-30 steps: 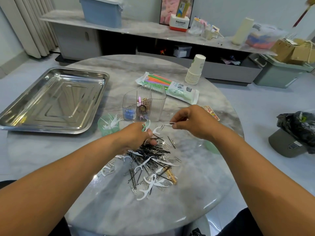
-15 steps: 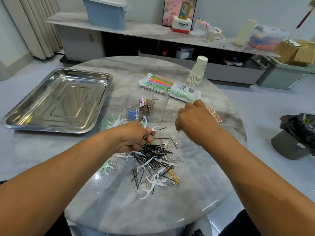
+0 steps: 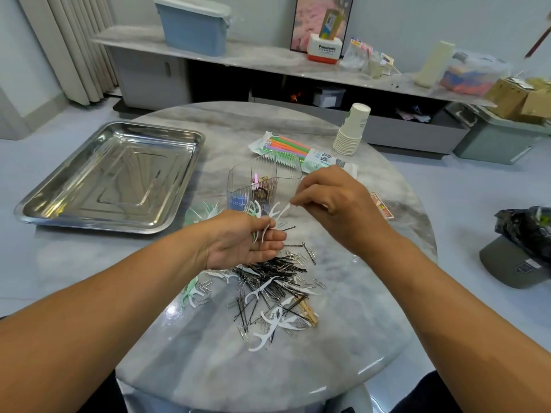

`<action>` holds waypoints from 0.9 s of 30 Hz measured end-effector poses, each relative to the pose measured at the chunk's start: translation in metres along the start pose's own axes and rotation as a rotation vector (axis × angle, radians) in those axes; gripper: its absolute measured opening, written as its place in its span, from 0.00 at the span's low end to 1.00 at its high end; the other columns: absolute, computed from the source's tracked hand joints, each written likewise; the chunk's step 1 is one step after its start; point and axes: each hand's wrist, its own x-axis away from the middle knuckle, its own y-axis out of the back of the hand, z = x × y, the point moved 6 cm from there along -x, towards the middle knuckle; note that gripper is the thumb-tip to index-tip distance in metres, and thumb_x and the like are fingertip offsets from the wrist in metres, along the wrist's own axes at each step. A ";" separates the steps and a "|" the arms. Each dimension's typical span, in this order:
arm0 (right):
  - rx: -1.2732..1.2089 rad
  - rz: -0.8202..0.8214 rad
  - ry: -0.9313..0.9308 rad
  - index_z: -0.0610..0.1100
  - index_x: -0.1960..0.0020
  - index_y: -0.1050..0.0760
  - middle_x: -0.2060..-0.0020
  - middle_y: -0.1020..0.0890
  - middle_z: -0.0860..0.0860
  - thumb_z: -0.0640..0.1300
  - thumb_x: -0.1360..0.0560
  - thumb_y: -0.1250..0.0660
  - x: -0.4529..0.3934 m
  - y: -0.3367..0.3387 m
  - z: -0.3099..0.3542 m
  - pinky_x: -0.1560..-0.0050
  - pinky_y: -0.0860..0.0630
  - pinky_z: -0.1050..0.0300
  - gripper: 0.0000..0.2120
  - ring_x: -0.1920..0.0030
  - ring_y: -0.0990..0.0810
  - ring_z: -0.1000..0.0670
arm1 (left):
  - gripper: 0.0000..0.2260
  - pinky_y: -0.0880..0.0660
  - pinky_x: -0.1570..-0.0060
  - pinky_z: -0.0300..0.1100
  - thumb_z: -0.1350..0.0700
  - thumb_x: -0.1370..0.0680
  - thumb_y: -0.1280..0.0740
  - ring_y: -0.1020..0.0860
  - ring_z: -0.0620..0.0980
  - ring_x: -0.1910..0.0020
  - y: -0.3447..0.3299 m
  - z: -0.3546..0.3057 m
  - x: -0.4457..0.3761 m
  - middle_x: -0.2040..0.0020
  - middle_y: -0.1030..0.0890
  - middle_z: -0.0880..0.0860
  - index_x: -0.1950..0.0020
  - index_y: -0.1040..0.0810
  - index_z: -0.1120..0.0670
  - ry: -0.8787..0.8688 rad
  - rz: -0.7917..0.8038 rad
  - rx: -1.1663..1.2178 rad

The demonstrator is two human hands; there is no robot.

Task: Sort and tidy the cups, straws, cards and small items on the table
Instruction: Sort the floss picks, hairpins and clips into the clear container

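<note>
A heap of black hairpins, paper clips and white floss picks [image 3: 272, 289] lies on the round marble table [image 3: 372, 308]. My left hand [image 3: 241, 244] is palm up above the heap and holds a few floss picks [image 3: 258, 220] between thumb and fingers. My right hand [image 3: 334, 204] pinches one white floss pick [image 3: 280, 210] by its handle, just right of the left hand. Behind them stands a clear plastic organiser [image 3: 264, 186] with small items inside. A green dish of floss picks [image 3: 199, 210] sits left of it.
A steel tray [image 3: 110, 177] lies at the left. A pack of coloured straws [image 3: 298, 152], a stack of paper cups [image 3: 353, 129] and cards [image 3: 383, 204] sit toward the back right. A cap [image 3: 512, 265] and black bag are on the floor at right.
My left hand has turned palm up with floss picks in it. My right hand has lifted a white floss pick from the table and brought it beside the left hand.
</note>
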 end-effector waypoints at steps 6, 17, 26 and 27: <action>0.011 0.154 0.106 0.36 0.49 0.16 0.52 0.17 0.43 0.32 0.26 0.26 0.008 -0.028 0.019 0.59 0.21 0.45 0.06 0.51 0.20 0.42 | 0.10 0.18 0.63 0.41 0.59 0.14 0.44 0.18 0.49 0.64 -0.016 -0.002 0.007 0.58 0.17 0.56 0.45 0.24 0.60 -0.052 0.142 0.049; -0.057 0.160 0.109 0.36 0.42 0.17 0.44 0.16 0.42 0.34 0.22 0.35 0.010 -0.036 0.029 0.52 0.17 0.43 0.11 0.45 0.16 0.40 | 0.07 0.29 0.66 0.39 0.65 0.24 0.44 0.29 0.46 0.66 -0.014 -0.006 0.013 0.61 0.27 0.52 0.49 0.30 0.57 -0.166 0.228 -0.096; -0.121 0.011 0.114 0.37 0.38 0.21 0.44 0.16 0.46 0.29 0.24 0.36 0.009 -0.023 0.034 0.52 0.19 0.47 0.17 0.47 0.17 0.45 | 0.17 0.23 0.59 0.41 0.66 0.35 0.35 0.22 0.47 0.59 -0.014 -0.015 0.019 0.57 0.22 0.53 0.47 0.26 0.58 -0.237 0.346 0.030; -0.142 0.004 0.109 0.38 0.36 0.22 0.43 0.17 0.46 0.29 0.24 0.37 0.010 -0.023 0.034 0.51 0.20 0.49 0.18 0.47 0.17 0.46 | 0.16 0.23 0.58 0.41 0.66 0.34 0.34 0.22 0.47 0.59 -0.014 -0.016 0.020 0.56 0.22 0.53 0.48 0.24 0.57 -0.242 0.355 0.033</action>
